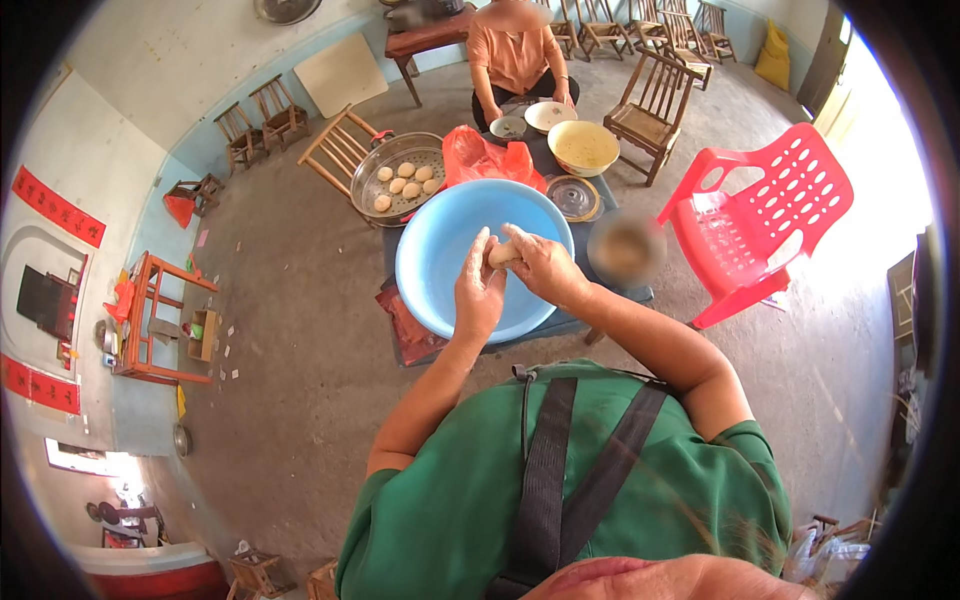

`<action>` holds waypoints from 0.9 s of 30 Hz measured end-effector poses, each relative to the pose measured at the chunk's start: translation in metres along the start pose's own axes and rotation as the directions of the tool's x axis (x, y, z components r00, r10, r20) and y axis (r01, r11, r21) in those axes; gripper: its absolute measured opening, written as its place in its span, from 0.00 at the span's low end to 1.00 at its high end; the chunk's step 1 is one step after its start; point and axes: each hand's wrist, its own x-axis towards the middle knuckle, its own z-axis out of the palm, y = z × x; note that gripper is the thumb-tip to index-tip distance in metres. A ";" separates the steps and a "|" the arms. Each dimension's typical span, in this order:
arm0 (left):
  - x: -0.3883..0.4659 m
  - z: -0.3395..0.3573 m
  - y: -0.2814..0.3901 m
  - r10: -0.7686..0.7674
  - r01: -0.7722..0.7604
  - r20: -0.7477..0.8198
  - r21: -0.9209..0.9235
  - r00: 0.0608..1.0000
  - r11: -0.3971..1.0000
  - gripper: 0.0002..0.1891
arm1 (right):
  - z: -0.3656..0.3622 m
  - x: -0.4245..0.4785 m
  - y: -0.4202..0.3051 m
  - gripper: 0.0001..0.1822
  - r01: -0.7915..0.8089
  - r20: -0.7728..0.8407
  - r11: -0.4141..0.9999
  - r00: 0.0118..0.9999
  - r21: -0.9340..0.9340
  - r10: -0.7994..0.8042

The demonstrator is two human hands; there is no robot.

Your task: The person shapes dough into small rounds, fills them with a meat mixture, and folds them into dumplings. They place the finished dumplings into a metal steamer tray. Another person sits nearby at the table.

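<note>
A small lump of pale dough (504,255) is pinched between my two hands above a large light-blue plastic basin (427,225). My left hand (480,289) cups it from the left, the fingers pointing up and dusted with flour. From the right, my right hand (544,262) grips the lump with thumb and fingers. Part of the dough is hidden by the fingers. Beyond the basin to the left, a round metal steamer tray (367,176) holds several round dough balls (406,169). A crumpled red plastic bag (491,157) lies right behind the basin.
A yellow enamel basin (583,146), two bowls (551,115) and a lid (574,197) share the low table (615,196). Across it sits a person in an orange shirt (514,56). A red plastic chair (757,217) stands right; a wooden chair (337,150) stands behind the steamer tray.
</note>
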 end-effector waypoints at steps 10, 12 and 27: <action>-0.010 0.016 0.010 0.005 -0.014 0.063 0.151 0.998 0.988 0.24 | -0.011 -0.010 0.021 0.25 -0.083 0.225 0.986 0.968 -0.143 0.114; -0.011 0.020 0.003 -0.053 0.045 0.067 0.117 0.996 0.992 0.25 | -0.009 -0.019 0.026 0.22 -0.158 0.228 0.983 0.958 -0.094 0.176; 0.035 -0.010 -0.026 -0.429 0.355 0.209 0.314 0.879 0.880 0.24 | -0.051 -0.071 0.079 0.11 -0.683 0.564 0.505 0.726 0.527 0.394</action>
